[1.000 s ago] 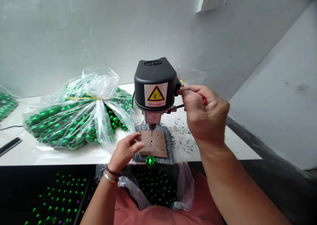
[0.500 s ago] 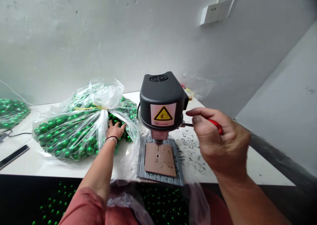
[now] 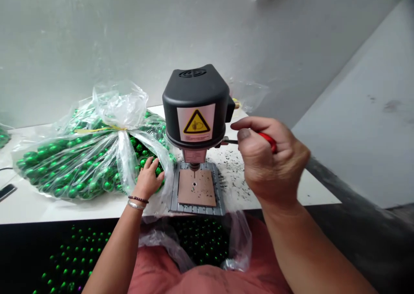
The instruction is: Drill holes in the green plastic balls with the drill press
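A black bench drill press [image 3: 196, 104] with a yellow warning label stands on the table. My right hand [image 3: 271, 160] is closed round the red grip [image 3: 269, 142] of its feed lever, index finger stretched forward. Left of the drill, a clear plastic bag [image 3: 124, 160] tied at the neck with a yellow strip holds many shiny green beads [image 3: 76, 179]. My left hand [image 3: 149, 177] reaches into an opening in the bag, fingers apart against the beads. Under the drill bit [image 3: 194, 175], a brown plate [image 3: 199, 197] with a small hole lies on the grey slotted base [image 3: 174, 202].
Dark shavings [image 3: 236, 169] are scattered right of the drill. A phone [image 3: 7, 191] lies at the table's left edge. Below the table edge, clear plastic [image 3: 237, 238] surrounds green beads [image 3: 202, 242] at my lap. More green beads [image 3: 73, 264] show lower left.
My left hand has drawn back slightly, and more of its fingers show over the beads. My right hand stays on the lever grip. The camera view has shifted.
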{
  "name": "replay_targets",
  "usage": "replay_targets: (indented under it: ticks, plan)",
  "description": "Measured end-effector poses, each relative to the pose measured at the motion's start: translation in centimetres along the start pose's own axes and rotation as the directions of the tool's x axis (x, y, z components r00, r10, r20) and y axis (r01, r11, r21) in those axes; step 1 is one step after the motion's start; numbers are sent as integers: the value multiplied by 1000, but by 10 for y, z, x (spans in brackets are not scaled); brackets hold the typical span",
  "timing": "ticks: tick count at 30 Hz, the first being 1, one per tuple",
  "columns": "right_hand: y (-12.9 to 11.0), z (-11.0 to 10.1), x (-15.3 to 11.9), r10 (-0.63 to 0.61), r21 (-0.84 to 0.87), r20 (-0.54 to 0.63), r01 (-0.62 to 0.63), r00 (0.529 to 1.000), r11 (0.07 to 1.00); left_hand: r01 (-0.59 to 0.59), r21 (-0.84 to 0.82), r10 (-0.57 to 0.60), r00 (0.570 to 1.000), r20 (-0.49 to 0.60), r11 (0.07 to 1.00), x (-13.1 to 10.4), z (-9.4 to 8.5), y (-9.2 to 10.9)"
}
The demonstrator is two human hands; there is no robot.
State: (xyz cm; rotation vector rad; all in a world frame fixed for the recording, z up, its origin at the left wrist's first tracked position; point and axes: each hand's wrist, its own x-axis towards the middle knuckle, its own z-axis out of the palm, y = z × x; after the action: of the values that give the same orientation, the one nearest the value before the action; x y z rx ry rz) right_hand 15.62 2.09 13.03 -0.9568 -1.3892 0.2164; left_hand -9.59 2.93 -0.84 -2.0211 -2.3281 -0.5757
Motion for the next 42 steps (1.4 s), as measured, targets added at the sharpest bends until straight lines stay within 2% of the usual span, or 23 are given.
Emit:
replay_targets:
  ticks: [5,7,8,9,10,11,13,14,15,16,18,21,24,26,29,33,42]
  plan:
    - [0,0,-2,-22,-27,-32,21,999,999,-5,-134,-16,989,-150,991,-3,3,3]
    - [-1,0,-3,-15,-35,-21,15,1000,999,27,-249,-75,980,-185,968,-4,0,5]
    - [-1,0,-3,-10,-36,-17,10,1000,999,73,-343,-143,973,-183,936,-6,-2,6]
    - [-1,-1,-4,-6,-38,-14,6,1000,999,132,-465,-228,961,-155,875,-7,-6,8]
    - [-1,-1,-4,-6,-43,-14,5,1000,999,190,-604,-305,948,-93,774,-10,-11,10]
    - [-1,-1,-4,-9,-49,-16,8,1000,999,235,-736,-351,937,-3,635,-12,-16,12]
    - [-2,-1,-4,-16,-57,-15,15,1000,998,272,-907,-315,934,168,322,-19,-26,18]
    - [-2,-1,-4,-22,-52,-15,21,1000,998,269,-942,-266,940,211,201,-23,-31,22]
    - [-2,-2,-4,-25,-43,-11,25,1000,999,264,-956,-221,947,232,129,-27,-35,27]
    - [-2,-2,-4,-28,-32,-6,28,1000,999,263,-959,-187,953,241,107,-31,-38,33]
    - [-4,-3,-4,-18,-17,14,18,1000,1000,275,-945,-142,957,253,174,-40,-41,45]
    - [-5,-3,-5,15,-4,12,-15,1000,1000,295,-864,-102,955,278,408,-49,-40,61]
    - [-6,-3,-6,12,11,11,-12,1000,1000,225,-704,-45,963,265,673,-54,-34,69]
    - [-5,-4,-7,6,4,35,-6,999,1000,150,-624,24,965,261,767,-54,-28,71]
    - [-4,-6,-7,17,-10,72,-16,997,1000,90,-538,71,960,272,838,-50,-20,73]
    - [-3,-8,-6,6,9,88,-7,996,1000,93,-402,23,961,275,911,-42,-11,76]
    - [-2,-9,-6,-14,22,86,12,996,1000,24,-317,80,947,312,948,-32,-11,85]
